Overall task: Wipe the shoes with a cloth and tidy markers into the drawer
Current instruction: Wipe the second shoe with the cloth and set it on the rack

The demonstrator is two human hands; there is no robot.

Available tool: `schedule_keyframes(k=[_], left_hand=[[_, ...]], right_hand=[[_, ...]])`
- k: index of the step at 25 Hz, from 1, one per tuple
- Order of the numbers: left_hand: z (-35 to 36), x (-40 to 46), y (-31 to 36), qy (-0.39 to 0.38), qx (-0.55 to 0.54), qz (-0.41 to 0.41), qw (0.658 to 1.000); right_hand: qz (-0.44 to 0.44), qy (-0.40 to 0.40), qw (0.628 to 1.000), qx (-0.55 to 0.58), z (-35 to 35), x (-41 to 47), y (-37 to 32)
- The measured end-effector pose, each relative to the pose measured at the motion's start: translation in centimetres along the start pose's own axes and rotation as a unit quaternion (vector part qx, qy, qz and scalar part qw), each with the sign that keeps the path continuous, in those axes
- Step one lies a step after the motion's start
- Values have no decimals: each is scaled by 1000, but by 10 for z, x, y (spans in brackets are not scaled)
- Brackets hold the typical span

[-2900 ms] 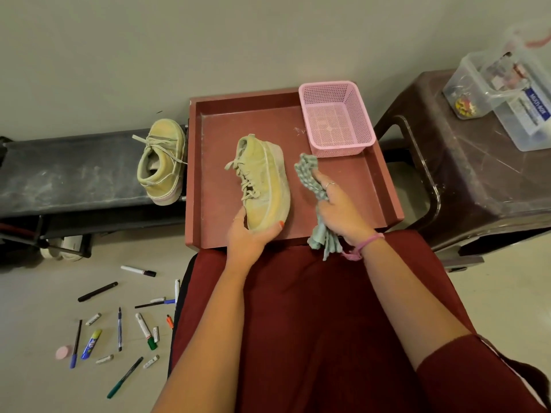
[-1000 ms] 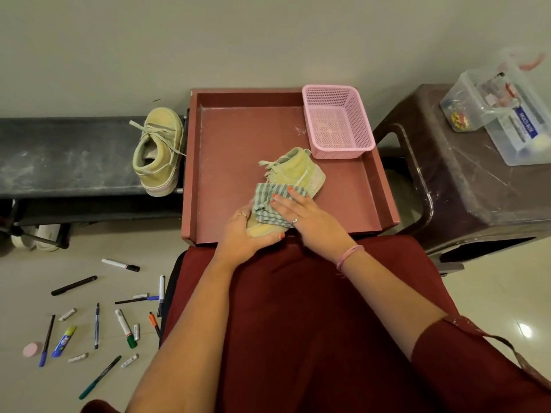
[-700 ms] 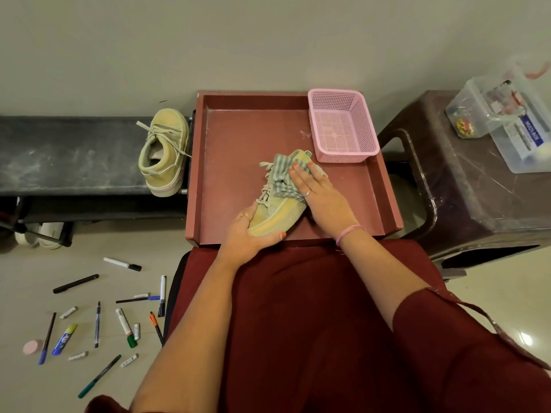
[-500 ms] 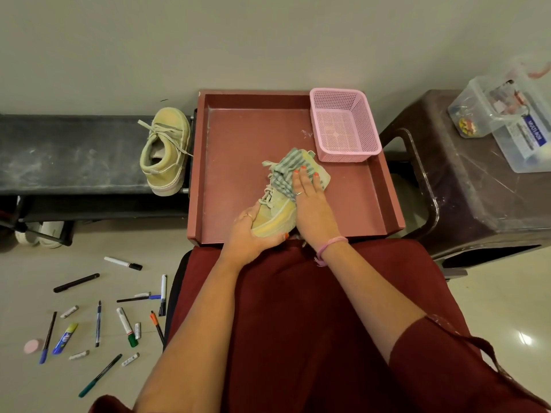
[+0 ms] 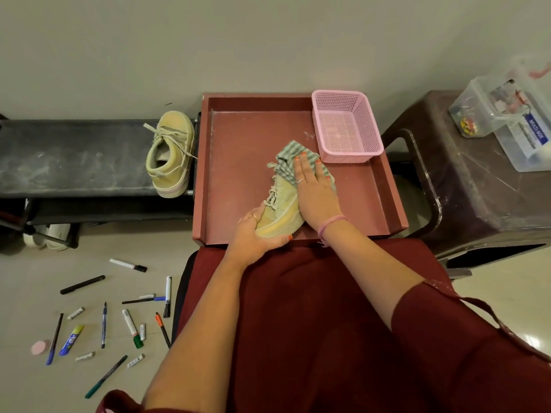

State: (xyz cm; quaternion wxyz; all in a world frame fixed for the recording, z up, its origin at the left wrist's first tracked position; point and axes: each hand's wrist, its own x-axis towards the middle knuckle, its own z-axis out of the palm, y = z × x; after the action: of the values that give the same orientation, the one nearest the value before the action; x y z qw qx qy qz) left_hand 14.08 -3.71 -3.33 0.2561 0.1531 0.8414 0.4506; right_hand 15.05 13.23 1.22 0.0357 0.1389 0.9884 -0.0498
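Note:
A pale green lace-up shoe [image 5: 280,204] lies in the reddish-brown drawer [image 5: 238,150], toe toward me. My left hand [image 5: 258,234] grips its toe end. My right hand [image 5: 313,189] presses a green striped cloth [image 5: 287,159] flat against the shoe's heel part, fingers spread over the cloth. The second pale green shoe [image 5: 171,153] rests on a dark bench [image 5: 74,159] to the left of the drawer. Several markers [image 5: 131,323] and pens lie scattered on the floor at lower left.
A pink mesh basket [image 5: 346,126] stands in the drawer's far right corner. A dark brown stool [image 5: 477,189] at right carries clear plastic boxes [image 5: 507,114]. A white shoe [image 5: 47,236] sits under the bench. My lap in dark red cloth fills the foreground.
My right hand slid the cloth along the shoe from the toe end toward the heel end. My left hand kept its grip on the toe; the shoe turned slightly.

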Motion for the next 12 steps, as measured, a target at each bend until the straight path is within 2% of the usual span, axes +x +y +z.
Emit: schedule_keyframes(k=[5,7,9,12], left_hand=[[0,1,-3,11,17,25,999],[-1,-1,-2,-1,13,28,1000],[-3,-2,-1,-10,-2,18,1000],[-6,-1,-1,-26,-22,-4,999]], right_hand=[[-144,-57,988,-7,18,-65,-6],[-190,-32,981,-34,12,-66,16],[-187,-2,980,-64,5,-48,40],[-81,4,997,-13,0,-23,47]])
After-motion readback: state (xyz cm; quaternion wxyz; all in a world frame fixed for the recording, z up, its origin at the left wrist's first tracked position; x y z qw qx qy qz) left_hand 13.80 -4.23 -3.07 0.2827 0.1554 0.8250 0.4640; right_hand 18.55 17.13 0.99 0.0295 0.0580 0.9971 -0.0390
